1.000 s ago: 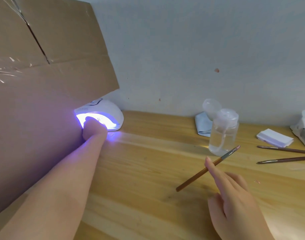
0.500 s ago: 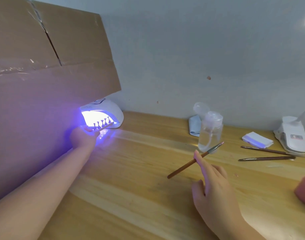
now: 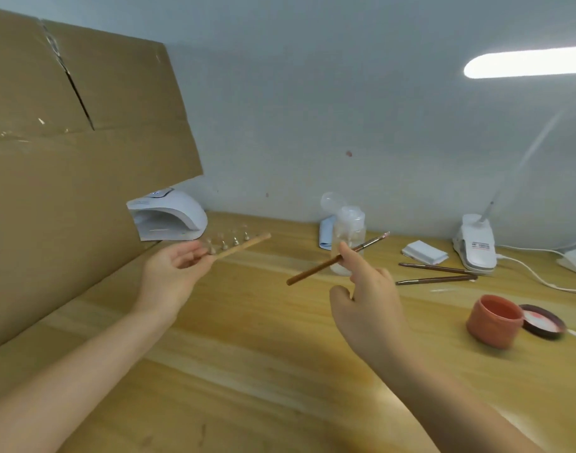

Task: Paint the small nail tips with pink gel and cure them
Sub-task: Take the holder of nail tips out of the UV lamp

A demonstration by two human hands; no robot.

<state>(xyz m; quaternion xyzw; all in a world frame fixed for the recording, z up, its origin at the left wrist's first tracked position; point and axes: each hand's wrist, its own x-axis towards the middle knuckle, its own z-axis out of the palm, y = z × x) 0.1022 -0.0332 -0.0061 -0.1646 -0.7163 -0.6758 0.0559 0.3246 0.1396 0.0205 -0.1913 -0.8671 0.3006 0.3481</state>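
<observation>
- Presently, the wooden stick (image 3: 244,247) carrying the small nail tips (image 3: 229,242) is held above the desk (image 3: 247,338), just in front of the unlit curing lamp (image 3: 169,215).
- The left hand (image 3: 174,273) grips the stick's near end, fingers curled round it.
- The right hand (image 3: 366,300) pinches a brush (image 3: 337,258), bristles toward the clear bottle (image 3: 348,237).
- A pink gel jar (image 3: 494,320) stands open at right, its lid (image 3: 543,320) beside it.

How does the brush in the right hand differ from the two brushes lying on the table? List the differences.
1. The held brush is pinched in the right hand above the table; the two spare brushes lie flat on the wooden table, untouched.
2. The held brush slants up with its bristles toward the wall; the spare brushes lie nearly level, left to right.

All three have thin brown handles.
</observation>
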